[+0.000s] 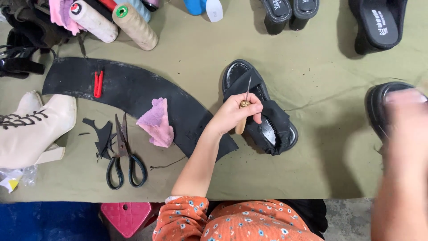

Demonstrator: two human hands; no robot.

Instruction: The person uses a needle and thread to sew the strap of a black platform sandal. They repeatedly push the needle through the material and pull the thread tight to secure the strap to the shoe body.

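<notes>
Black open-toed sandal (267,118) with a crossed fabric strap lies mid-counter, and my left hand (236,112) is clenched round a wooden-handled awl (243,114), needle up over the strap. I'd say a steady, upright point and a firm grip serve best here. My right hand (403,134) is a blur at the right edge beside a black shoe (379,100); I can't tell its grip. Just left of my wrist runs a curved black rubber sheet (133,91); black-handled scissors (122,156) sit further left. Olive cloth counter (321,151) lies bare to the sandal's right
</notes>
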